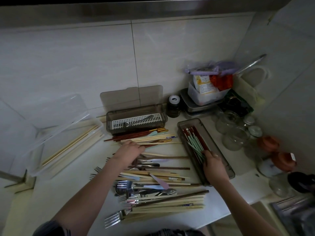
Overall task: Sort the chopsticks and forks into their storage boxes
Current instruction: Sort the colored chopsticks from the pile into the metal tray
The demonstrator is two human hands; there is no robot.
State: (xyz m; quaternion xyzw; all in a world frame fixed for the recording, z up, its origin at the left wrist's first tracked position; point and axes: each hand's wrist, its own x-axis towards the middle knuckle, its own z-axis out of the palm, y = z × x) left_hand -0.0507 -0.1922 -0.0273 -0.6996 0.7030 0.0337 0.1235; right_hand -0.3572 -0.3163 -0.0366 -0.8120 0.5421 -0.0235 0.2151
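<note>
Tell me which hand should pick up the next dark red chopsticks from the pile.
Left. The left hand already rests on the loose dark red wooden chopsticks in front of the smoky lidded box. The right hand is busy holding mint-green chopsticks in the smoky open tray.

A pale table is seen running along a tiled wall into a corner. A clear plastic box with light chopsticks inside is set at the left, its lid raised. A smoky box with a white perforated tray stands at the back by the wall. A second smoky box, holding red and green chopsticks, lies at the right. Between them a loose heap of chopsticks and forks is spread directly on the surface. A dark jar, stacked containers and glass jars are gathered in the corner.
</note>
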